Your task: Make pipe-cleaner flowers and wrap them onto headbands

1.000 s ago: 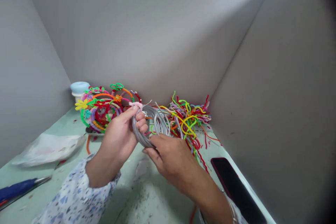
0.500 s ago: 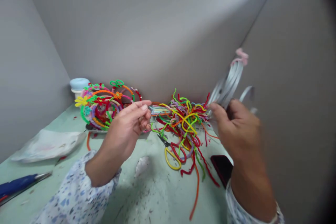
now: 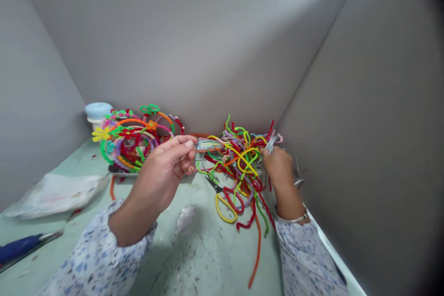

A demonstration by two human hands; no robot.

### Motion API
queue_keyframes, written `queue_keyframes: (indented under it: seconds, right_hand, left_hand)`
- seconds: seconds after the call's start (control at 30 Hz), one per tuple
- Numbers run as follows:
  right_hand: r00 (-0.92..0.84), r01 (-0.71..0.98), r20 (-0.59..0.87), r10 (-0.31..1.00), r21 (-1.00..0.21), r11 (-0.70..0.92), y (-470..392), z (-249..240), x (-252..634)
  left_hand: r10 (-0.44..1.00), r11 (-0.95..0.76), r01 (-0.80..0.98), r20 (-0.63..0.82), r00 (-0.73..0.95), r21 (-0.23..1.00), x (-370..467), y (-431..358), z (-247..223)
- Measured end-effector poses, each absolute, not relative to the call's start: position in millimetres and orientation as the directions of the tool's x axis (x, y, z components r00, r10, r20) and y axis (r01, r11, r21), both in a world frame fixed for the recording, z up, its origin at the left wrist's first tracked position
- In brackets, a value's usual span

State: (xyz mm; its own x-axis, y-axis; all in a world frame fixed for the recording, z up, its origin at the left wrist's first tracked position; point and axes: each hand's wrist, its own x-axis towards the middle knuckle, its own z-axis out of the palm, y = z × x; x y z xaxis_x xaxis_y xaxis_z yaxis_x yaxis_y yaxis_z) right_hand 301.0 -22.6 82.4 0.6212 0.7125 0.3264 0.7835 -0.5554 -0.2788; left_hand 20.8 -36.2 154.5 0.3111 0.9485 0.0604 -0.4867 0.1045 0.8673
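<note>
My left hand [image 3: 169,162] is raised over the middle of the table with thumb and forefinger pinched together. Whatever lies between its fingertips, if anything, I cannot make out. At the back right, my right hand [image 3: 279,166] is closed round a bundle of thin grey headbands [image 3: 271,144], tied with a pink pipe cleaner [image 3: 279,138]. The hand hides most of the bundle. Left of it lies a tangled heap of colourful pipe cleaners [image 3: 248,155]. Scissors [image 3: 227,206] with one yellow and one red handle rest at the heap's front edge.
Pipe-cleaner-covered headbands [image 3: 130,148] with flowers fill a tray [image 3: 121,172] at the back left, before a blue-lidded container [image 3: 98,113]. A plastic bag [image 3: 57,194], a blue-handled tool [image 3: 26,247] and a crumpled white piece [image 3: 185,218] lie nearer. Grey walls [image 3: 194,46] enclose the table.
My right hand has carried the grey bundle down and leftward to the back right of the table, beside the heap. My left hand keeps nearly the same pose. The right forearm now covers the phone.
</note>
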Motion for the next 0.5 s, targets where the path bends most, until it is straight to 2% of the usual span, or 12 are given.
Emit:
queue_keyframes:
  seconds: [0.1, 0.17, 0.3, 0.4, 0.5]
  right_hand:
    - [0.641, 0.765, 0.280, 0.714, -0.308, -0.566, -19, 74, 307]
    - [0.650, 0.757, 0.300, 0.698, -0.341, -0.558, -19, 74, 309]
    - [0.634, 0.773, 0.505, 0.586, -0.402, -0.490, -31, 98, 304]
    - [0.536, 0.844, 0.682, 0.497, -0.427, -0.325, -54, 130, 285]
    - [0.508, 0.842, 0.738, 0.445, -0.534, -0.076, -79, 156, 257]
  left_hand:
    - [0.949, 0.102, -0.478, 0.060, 0.311, 0.872, 21, -36, 153]
    - [0.948, 0.102, -0.472, 0.058, 0.312, 0.875, 21, -36, 151]
    - [0.948, 0.097, -0.460, 0.058, 0.312, 0.882, 21, -33, 149]
    - [0.948, 0.094, -0.458, 0.062, 0.314, 0.884, 23, -31, 146]
    - [0.946, 0.079, -0.420, 0.066, 0.319, 0.904, 29, -33, 138]
